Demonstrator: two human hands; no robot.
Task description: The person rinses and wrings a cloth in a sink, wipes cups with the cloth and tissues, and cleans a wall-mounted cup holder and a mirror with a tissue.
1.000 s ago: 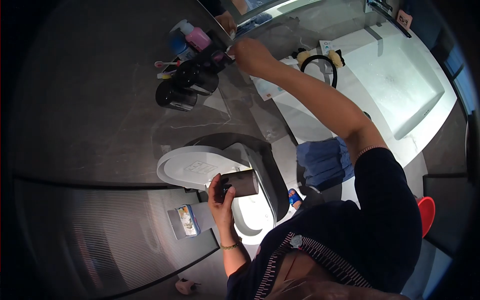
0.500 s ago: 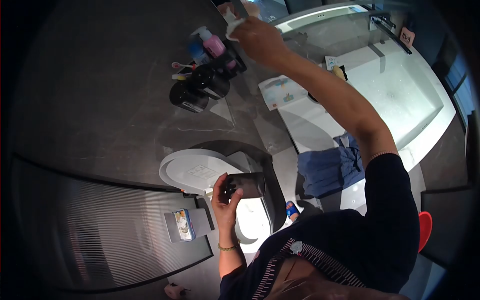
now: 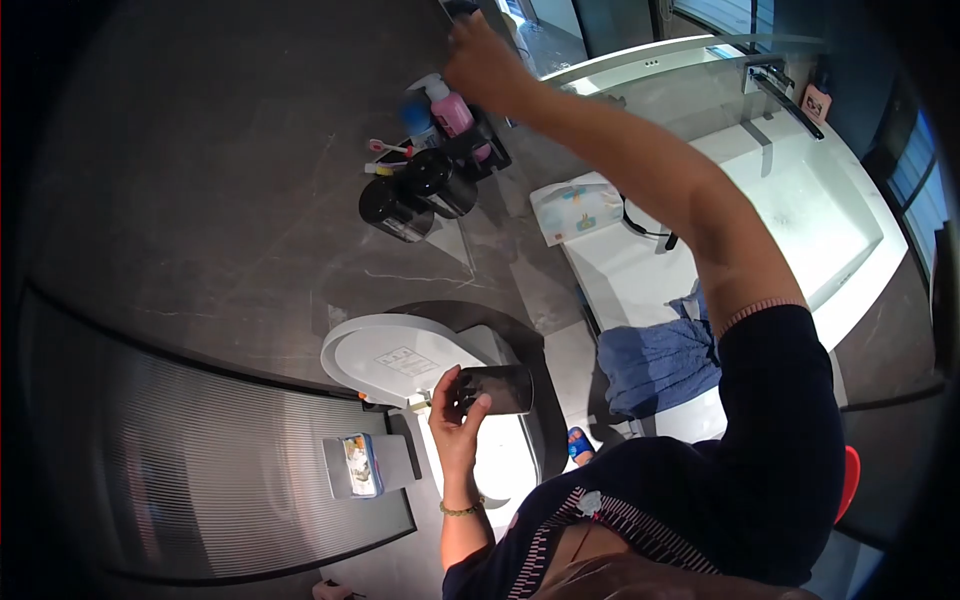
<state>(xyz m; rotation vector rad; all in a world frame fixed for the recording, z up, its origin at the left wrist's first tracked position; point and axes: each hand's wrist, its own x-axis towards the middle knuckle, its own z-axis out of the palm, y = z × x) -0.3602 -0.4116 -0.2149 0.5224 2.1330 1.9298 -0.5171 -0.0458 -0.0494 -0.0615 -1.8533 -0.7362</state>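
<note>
A dark, see-through cup [image 3: 505,390] lies sideways in my left hand [image 3: 458,425], its fingers and thumb wrapped around one end. The cup is over the toilet with its raised white lid [image 3: 390,350]. My right hand [image 3: 488,68] is stretched far up along the dark wall, fingers closed, beside a dark object [image 3: 460,8] at the top edge. What it holds, if anything, is hidden. Just below that hand, a wall rack holds a pink pump bottle [image 3: 452,112], a blue-capped bottle [image 3: 418,120], toothbrushes [image 3: 385,150] and two black cups [image 3: 440,182].
At right is a white sink [image 3: 820,215] with a black faucet [image 3: 785,95]. A wipes pack [image 3: 578,208] lies on its counter, and a blue cloth [image 3: 655,368] hangs from the edge. A bin [image 3: 345,468] stands lower left by a ribbed glass panel [image 3: 220,450].
My right hand has moved slightly up and left; the white tissue seen in it before no longer shows. My left hand still holds the cup, a little lower in view.
</note>
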